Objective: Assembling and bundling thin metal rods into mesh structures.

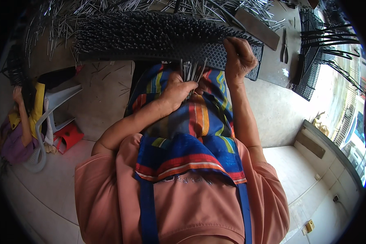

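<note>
My left hand (178, 92) is closed round a bundle of thin metal rods (188, 72), whose ends stick up over my lap. In front of me lies a long black board with holes (209, 56), densely set with upright dark rods (150, 34) along its left and middle. Toward its right end, many holes show bare. My right hand (240, 60) is over that end, its fingers curled together; whatever they may pinch is too small or hidden to make out. A striped apron (187, 118) covers my lap below the bundle.
Loose metal rods (61, 32) are heaped behind the board. A flat brown plate (257, 28) and pliers (286, 46) lie at the right, near black mesh racks (309, 53). At the left, another person (18, 134) sits by a white chair (49, 112) and a red container (69, 136).
</note>
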### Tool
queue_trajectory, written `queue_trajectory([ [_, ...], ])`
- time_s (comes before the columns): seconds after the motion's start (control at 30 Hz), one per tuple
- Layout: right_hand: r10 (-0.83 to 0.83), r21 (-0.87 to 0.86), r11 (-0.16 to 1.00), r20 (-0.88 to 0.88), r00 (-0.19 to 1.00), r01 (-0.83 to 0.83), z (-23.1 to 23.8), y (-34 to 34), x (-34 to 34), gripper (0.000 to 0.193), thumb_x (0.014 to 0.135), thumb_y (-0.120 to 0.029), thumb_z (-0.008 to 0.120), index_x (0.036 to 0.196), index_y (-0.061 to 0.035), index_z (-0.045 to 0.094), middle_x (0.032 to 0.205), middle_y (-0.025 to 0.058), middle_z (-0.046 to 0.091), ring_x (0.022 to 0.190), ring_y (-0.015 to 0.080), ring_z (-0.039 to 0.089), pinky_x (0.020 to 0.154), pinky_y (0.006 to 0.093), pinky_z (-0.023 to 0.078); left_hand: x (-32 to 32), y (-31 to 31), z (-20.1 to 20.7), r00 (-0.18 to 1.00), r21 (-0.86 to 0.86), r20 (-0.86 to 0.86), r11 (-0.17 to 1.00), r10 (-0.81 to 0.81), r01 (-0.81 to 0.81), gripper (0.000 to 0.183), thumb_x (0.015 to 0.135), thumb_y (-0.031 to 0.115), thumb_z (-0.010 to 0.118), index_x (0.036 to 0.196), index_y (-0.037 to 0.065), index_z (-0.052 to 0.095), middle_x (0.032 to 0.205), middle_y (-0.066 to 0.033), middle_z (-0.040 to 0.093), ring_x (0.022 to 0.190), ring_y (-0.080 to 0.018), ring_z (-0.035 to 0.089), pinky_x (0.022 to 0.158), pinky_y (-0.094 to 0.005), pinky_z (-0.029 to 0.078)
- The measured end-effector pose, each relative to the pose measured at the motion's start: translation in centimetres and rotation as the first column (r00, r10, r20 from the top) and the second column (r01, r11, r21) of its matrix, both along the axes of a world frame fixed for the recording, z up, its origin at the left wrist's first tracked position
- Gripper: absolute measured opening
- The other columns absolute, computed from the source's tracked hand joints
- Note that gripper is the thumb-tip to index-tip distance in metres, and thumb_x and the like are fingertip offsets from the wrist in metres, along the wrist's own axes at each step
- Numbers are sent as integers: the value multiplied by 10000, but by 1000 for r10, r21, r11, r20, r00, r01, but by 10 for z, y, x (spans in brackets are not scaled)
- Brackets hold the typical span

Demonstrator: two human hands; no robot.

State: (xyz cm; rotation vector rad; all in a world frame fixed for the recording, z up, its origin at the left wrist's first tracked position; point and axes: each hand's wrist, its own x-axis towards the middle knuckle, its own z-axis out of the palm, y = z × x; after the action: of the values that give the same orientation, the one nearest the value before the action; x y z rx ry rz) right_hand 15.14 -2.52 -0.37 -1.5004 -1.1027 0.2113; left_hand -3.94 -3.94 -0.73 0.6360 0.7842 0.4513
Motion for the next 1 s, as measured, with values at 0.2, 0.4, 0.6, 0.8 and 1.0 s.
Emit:
queue_trajectory([
  [0.2, 7, -84, 996, 80, 997, 0, -4, 1, -4, 98, 746, 50, 730, 829, 7, 699, 729, 31, 631, 646, 64, 564, 589, 207, 444, 4, 2, -13, 990, -95, -119, 992, 71, -82, 259, 816, -81, 547, 1048, -10, 638, 880, -139, 704, 765, -217, 703, 621, -285, 571],
  [0.4, 20, -190, 982, 185, 982, 16, 1, 2, -16, 105, 729, 30, 749, 817, 1, 698, 722, 51, 637, 616, 93, 584, 571, 221, 449, 6, 7, -9, 992, -207, -84, 972, 93, -108, 273, 811, -87, 535, 1047, -17, 655, 904, -154, 706, 753, -236, 702, 637, -317, 576],
  [0.6, 78, -248, 968, 233, 969, -18, -6, 12, -5, 111, 720, 7, 751, 817, -4, 697, 723, 77, 658, 628, 121, 614, 576, 252, 472, 9, 6, -10, 993, -265, -32, 957, 110, -114, 252, 824, -60, 546, 1043, -15, 663, 912, -140, 706, 789, -213, 693, 688, -316, 562],
  [0.8, 181, -284, 954, 280, 943, -99, 0, 12, -3, 96, 745, -13, 731, 836, -5, 699, 745, 107, 674, 632, 163, 640, 590, 262, 485, 12, 7, -1, 987, -270, -23, 950, 159, -159, 222, 853, -24, 550, 1042, -8, 666, 914, -121, 704, 743, -175, 670, 648, -277, 529],
  [1.0, 146, -206, 975, 295, 944, -87, -8, 8, -4, 115, 759, -14, 718, 873, -15, 703, 790, 109, 684, 648, 185, 657, 598, 266, 492, 10, 7, -4, 987, -276, -47, 947, 156, -163, 225, 842, -34, 565, 1042, 3, 664, 926, -111, 707, 771, -181, 682, 670, -292, 548],
])
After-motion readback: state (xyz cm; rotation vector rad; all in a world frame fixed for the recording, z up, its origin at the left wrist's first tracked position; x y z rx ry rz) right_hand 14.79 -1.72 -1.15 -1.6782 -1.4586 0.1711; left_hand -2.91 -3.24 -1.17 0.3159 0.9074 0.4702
